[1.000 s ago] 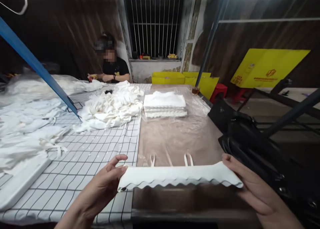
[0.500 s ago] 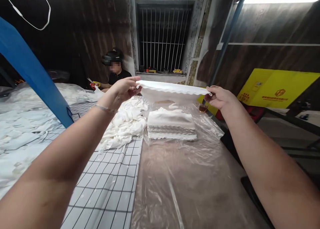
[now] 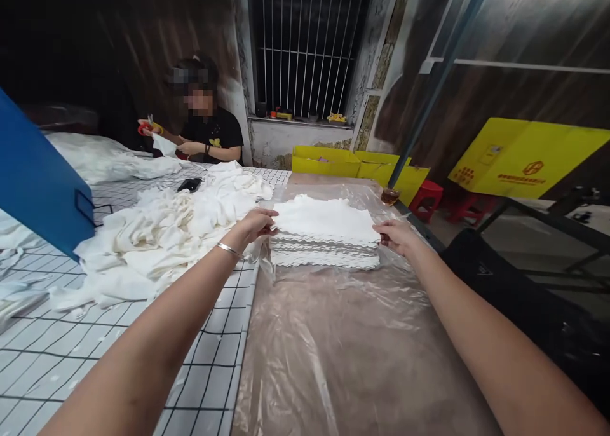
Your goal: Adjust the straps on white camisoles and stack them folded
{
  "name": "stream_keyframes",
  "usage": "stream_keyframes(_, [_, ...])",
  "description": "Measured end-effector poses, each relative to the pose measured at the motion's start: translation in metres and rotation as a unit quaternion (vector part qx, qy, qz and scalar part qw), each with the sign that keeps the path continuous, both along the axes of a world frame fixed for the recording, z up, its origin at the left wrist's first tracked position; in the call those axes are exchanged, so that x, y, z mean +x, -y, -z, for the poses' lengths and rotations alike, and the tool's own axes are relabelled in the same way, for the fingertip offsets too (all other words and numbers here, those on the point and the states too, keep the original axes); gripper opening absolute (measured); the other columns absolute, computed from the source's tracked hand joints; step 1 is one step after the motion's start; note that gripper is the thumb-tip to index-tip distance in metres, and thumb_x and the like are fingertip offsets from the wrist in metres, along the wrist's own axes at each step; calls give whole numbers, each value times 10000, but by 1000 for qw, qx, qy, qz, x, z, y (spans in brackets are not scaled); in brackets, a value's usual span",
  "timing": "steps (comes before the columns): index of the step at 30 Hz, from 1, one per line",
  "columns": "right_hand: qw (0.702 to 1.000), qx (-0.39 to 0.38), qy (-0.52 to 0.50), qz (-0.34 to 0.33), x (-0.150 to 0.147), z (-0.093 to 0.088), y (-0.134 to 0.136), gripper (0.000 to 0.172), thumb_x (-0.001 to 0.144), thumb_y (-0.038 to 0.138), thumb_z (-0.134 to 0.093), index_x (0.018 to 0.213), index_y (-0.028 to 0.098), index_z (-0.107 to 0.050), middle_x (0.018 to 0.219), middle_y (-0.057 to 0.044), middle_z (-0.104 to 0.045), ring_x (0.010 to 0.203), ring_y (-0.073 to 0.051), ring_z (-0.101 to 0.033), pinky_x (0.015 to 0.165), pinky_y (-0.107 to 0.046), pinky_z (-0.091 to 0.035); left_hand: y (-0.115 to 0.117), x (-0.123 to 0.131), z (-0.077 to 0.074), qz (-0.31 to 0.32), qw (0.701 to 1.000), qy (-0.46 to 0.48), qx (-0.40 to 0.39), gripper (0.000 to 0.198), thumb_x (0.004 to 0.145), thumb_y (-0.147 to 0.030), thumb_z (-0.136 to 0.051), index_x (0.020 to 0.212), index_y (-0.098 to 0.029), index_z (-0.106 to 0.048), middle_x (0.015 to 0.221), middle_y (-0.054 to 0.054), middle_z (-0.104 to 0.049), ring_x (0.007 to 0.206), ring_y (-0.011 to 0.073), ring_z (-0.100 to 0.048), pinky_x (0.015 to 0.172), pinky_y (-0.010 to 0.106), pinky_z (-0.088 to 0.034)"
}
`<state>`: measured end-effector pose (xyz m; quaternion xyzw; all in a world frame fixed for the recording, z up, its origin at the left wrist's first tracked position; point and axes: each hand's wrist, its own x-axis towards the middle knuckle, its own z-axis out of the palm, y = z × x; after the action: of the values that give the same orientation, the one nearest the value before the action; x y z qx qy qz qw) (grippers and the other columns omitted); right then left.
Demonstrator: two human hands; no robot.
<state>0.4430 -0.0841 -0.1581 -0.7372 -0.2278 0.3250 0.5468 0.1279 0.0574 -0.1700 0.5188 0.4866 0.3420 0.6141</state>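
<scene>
A neat stack of folded white cloths [image 3: 325,242] with scalloped edges lies on clear plastic sheeting [image 3: 343,347] over the table. The top white cloth [image 3: 324,218] rests flat on the stack. My left hand [image 3: 253,225] pinches its left edge, fingers closed on it. At the right edge, my right hand [image 3: 396,235] grips the same cloth. Both arms reach far forward across the table.
A heap of loose white cloths [image 3: 166,232] lies left on the checked tablecloth [image 3: 95,353], with a black phone [image 3: 189,185]. A seated person [image 3: 203,121] works with scissors. A blue panel [image 3: 38,182], yellow boxes [image 3: 357,163], a glass [image 3: 389,196], a red stool [image 3: 424,197].
The folded cloth went from near the table's front edge, up through the air, and down onto the stack. Both hands moved forward with it and still hold its edges.
</scene>
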Motion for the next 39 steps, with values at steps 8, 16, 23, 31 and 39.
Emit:
stream_keyframes(8, [989,19,144,38,-10,2,19,428,574,200,-837,764,223,-455,508,85,-481,402,-82,-432,351,-173,-318,-7,-28,0,-118,980,-91,129,201,684,-83,-655,872,-154,-652,727,4,-605,557,103,-527,549,230,-437])
stream_keyframes(16, [986,137,89,-18,-88,32,148,569,458,468,-861,831,215,-513,637,53,-543,507,-90,-481,455,-203,-415,24,-96,24,-133,934,-215,252,147,617,-231,-761,619,-185,-622,800,58,-649,997,280,-567,901,355,-389])
stream_keyframes(23, [993,79,83,38,-123,30,240,603,447,551,-843,865,216,-567,725,5,-590,635,-141,-563,559,-238,-509,27,-93,-2,-99,944,-187,254,195,805,-373,-615,781,-179,-617,830,84,-691,943,250,-607,869,355,-409])
stream_keyframes(31, [989,97,98,50,-136,10,301,595,439,563,-834,865,228,-589,738,-22,-628,622,-173,-585,583,-297,-553,71,-80,-30,-71,956,-103,264,249,730,-261,-644,586,-186,-456,570,-14,-474,753,198,-546,782,341,-432])
stream_keyframes(39, [985,146,61,71,-145,9,311,578,426,528,-852,830,217,-579,715,-1,-583,608,-141,-536,553,-269,-498,114,-83,-163,32,950,172,259,188,822,-205,-583,708,-186,-435,651,-40,-428,550,77,-454,578,185,-421])
